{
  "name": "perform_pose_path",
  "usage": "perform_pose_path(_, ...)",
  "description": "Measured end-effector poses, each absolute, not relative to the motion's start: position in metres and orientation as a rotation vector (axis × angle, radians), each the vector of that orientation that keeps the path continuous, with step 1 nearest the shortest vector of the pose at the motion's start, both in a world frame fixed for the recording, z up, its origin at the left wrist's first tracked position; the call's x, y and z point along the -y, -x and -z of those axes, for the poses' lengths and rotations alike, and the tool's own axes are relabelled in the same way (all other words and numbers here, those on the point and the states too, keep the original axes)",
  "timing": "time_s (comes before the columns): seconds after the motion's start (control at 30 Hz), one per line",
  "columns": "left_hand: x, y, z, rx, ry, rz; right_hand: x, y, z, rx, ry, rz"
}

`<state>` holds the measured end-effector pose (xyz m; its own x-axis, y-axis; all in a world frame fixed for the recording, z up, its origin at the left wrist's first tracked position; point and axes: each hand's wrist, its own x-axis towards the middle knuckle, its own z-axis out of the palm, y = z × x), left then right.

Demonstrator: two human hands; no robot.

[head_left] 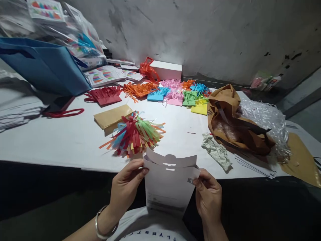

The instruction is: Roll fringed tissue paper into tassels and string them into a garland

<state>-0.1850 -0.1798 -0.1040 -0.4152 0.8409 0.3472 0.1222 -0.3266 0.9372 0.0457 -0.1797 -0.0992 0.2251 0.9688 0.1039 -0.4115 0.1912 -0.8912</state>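
Observation:
A white paper box (168, 185) with a slotted hanging tab at its top is held upright in front of my body, just off the table's near edge. My left hand (126, 185) pinches its upper left corner between thumb and fingers. On the other side, my right hand (208, 192) grips the upper right edge, the thumb beside a small printed code. The top flaps stand apart, and fine print shows on the lower face. Just beyond the box lies a bunch of multicoloured paper tassels (135, 134), with a stack of brown paper (112, 117) behind it.
Fringed paper bundles (174, 97) in several colours line the back of the white table (175, 127). A blue bag (50, 67) stands at left. At right are a crumpled pale cloth (217, 152), a brown bag (225, 117) and clear plastic strips (265, 120).

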Motion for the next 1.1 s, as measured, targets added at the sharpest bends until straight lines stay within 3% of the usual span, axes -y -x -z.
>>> perform_pose_path(0.7, 0.16, 0.187, 0.09, -1.228, -1.265, -1.875, 0.154, -0.07, 0.082, 0.899, 0.678, -1.344)
perform_pose_path(1.1, 0.167, 0.186, 0.09, -1.338, -1.153, -1.897, 0.171, -0.06, 0.084, 0.898, 0.689, -1.17)
